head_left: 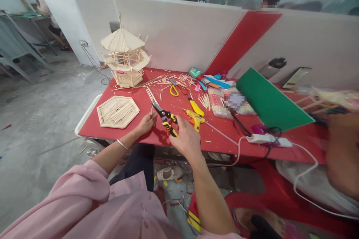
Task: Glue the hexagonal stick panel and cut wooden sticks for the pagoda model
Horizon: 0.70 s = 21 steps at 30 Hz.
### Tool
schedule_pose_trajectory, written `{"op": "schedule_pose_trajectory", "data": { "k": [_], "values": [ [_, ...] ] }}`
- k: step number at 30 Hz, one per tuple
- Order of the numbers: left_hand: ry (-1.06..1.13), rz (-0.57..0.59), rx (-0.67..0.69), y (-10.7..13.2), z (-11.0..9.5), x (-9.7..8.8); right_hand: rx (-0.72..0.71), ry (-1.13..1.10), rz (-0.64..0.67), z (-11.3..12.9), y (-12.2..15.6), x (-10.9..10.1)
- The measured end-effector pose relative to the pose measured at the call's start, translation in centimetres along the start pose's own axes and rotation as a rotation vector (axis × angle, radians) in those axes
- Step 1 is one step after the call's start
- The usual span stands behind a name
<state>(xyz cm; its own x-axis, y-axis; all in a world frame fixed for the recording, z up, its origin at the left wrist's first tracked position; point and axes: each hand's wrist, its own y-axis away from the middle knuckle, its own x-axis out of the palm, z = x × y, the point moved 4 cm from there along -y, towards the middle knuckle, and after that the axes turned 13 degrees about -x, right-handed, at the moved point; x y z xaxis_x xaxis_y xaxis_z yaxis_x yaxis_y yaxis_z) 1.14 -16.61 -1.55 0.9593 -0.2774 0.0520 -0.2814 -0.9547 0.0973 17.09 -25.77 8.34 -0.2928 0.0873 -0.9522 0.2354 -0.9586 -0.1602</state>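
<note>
My right hand (186, 138) grips garden pruners (166, 116) by their yellow-and-black handles, with the blades pointing away to the upper left. Just left of them, my left hand (147, 123) is closed in a pinch around a thin wooden stick (152, 109), whose tip shows above the fingers. Behind the blades lie a few more pale sticks (150, 92). A hexagonal frame of sticks (104, 120), with loose sticks laid across it, rests on the red table left of my left hand. Beyond it stands a tiered wooden-stick pavilion model (126, 44).
A yellow glue gun (195, 118), a yellow-handled knife (196, 106) and scissors (174, 89) lie on the red table (174, 143). Packs of sticks (217, 105), a green board (273, 99) and a white power strip (269, 140) sit rightward. Another person's arm (342, 153) is at far right.
</note>
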Motion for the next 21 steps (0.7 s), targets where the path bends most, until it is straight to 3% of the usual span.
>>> {"op": "schedule_pose_trajectory", "data": {
  "k": [8, 21],
  "values": [
    [0.098, 0.036, -0.052, 0.3, 0.3, 0.3, 0.009, -0.062, 0.024, 0.7, 0.5, 0.2],
    [0.197, -0.198, -0.238, -1.0, 2.0, 1.5, 0.018, 0.063, 0.076, 1.0, 1.0, 0.4]
  ]
}}
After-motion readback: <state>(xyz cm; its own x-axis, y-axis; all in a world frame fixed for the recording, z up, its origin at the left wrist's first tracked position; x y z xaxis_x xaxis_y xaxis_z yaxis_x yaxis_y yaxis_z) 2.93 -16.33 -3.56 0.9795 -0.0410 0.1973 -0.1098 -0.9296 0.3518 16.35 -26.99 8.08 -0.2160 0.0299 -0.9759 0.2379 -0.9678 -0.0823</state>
